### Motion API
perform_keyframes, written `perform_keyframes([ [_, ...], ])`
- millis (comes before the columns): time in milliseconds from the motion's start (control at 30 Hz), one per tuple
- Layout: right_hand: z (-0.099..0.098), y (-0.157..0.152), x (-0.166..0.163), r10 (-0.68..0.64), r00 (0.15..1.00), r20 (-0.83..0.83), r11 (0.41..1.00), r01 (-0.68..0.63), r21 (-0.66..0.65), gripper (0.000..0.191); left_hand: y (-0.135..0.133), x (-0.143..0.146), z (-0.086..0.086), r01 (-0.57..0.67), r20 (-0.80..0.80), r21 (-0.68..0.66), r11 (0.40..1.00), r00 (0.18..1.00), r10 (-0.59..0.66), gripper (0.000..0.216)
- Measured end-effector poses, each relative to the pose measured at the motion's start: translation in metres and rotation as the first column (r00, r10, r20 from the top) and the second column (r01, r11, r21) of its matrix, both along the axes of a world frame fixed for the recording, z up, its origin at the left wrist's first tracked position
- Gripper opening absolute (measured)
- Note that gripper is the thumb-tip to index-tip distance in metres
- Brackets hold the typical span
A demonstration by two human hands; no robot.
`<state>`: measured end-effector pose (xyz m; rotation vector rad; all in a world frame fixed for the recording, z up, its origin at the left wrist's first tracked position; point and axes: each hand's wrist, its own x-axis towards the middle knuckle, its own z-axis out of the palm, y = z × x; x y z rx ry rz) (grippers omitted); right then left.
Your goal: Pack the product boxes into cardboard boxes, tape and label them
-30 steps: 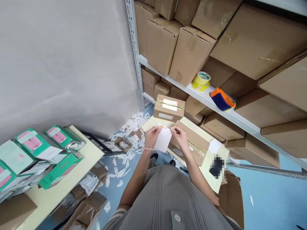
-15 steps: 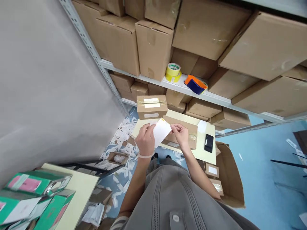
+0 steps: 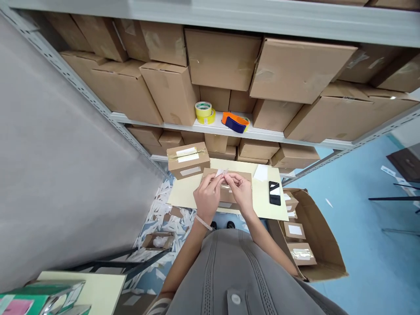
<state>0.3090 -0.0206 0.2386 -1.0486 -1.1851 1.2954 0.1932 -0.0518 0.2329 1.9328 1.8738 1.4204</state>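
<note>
My left hand [image 3: 207,197] and my right hand [image 3: 240,190] are raised close together over a flat brown cardboard box [image 3: 226,183] on a pale yellow table [image 3: 183,194]. Both pinch a thin white paper label [image 3: 220,173] between their fingertips, seen almost edge-on above the box's far edge. A second sealed cardboard box [image 3: 187,160] with white labels stands at the table's far left corner. A white band circles my left wrist.
A black phone [image 3: 274,193] and a white slip [image 3: 261,173] lie at the table's right. An open carton [image 3: 311,236] of small boxes stands on the floor to the right. Shelves ahead hold cardboard boxes, yellow tape rolls [image 3: 204,112] and an orange tape dispenser [image 3: 234,122]. Paper scraps [image 3: 164,205] litter the floor at left.
The view has swung right to face the shelves. The white label, held broadside before, is now lowered toward the flat box and seen nearly edge-on, both hands still pinching it.
</note>
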Motion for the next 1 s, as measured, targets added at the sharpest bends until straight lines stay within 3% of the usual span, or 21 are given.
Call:
perform_keyframes([
  [267, 0.013, 0.004, 0.016, -0.032, 0.998, 0.045, 0.997, 0.028, 0.072, 0.032, 0.008, 0.018, 0.006, 0.067, -0.058, 0.044, 0.997, 0.996, -0.064, 0.029],
  [700, 0.022, 0.009, 0.029, -0.036, 0.993, 0.111, 0.987, 0.018, 0.158, 0.023, 0.014, 0.026, 0.026, 0.161, 0.210, -0.015, 0.987, 0.965, -0.154, 0.029],
  [1000, 0.019, 0.010, 0.037, -0.066, 0.988, 0.138, 0.983, 0.041, 0.176, 0.019, 0.018, 0.032, 0.027, 0.176, 0.234, -0.018, 0.984, 0.958, -0.167, 0.027],
])
